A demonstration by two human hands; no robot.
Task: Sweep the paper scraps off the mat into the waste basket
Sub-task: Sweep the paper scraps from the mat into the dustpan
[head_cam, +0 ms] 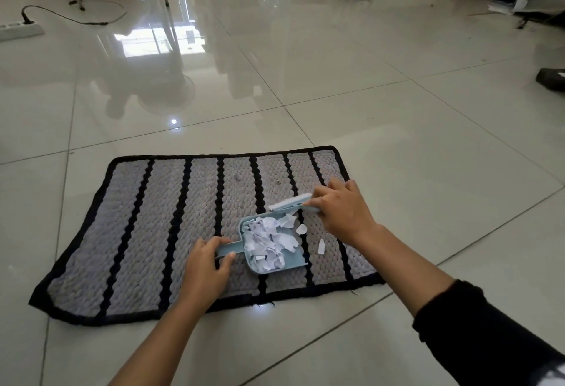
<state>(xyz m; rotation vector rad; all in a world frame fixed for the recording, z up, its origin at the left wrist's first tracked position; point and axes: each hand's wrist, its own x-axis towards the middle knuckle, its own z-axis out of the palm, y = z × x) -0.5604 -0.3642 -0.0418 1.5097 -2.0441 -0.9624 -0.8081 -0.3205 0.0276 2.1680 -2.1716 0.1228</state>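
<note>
The dustpan [269, 248], piled with paper scraps [270, 240], was gripped at its handle by the left hand [208, 266], low centre on the mat [137, 232]; the brush [290, 202] was clasped by the right hand [339, 211]. Light, flighty scraps, it was judged; two strays [321, 246] lay beside.

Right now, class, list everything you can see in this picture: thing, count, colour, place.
mat: one, grey with black stripes, on floor
dustpan: one, pale blue, on mat, full of scraps
brush: one, pale blue, above dustpan
loose paper scraps: two clear, white, on mat right of dustpan
power strip: one, white, far left
floor: white glossy tiles
waste basket: not visible
left hand: holds dustpan handle
right hand: holds brush
</note>
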